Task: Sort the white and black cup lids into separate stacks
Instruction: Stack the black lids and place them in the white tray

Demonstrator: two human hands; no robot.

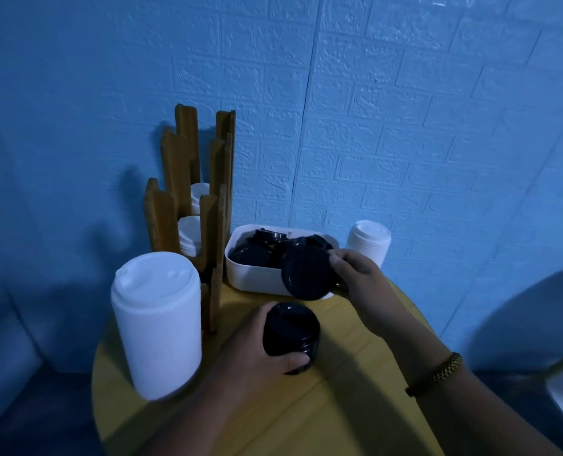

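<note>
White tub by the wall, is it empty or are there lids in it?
Not empty: several black lids lie loose inside the tub.

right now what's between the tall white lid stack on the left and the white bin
The wooden rack, with shorter white lid stacks in its slots, stands between them, as the head view shows.

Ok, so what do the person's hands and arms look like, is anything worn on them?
Both are bare, with no gloves and no sleeves on the forearms in view. The right hand has a gold-coloured, chain-like bracelet at its wrist. The left hand and its wrist show nothing worn. The light is too dim to tell whether there are rings.
</note>
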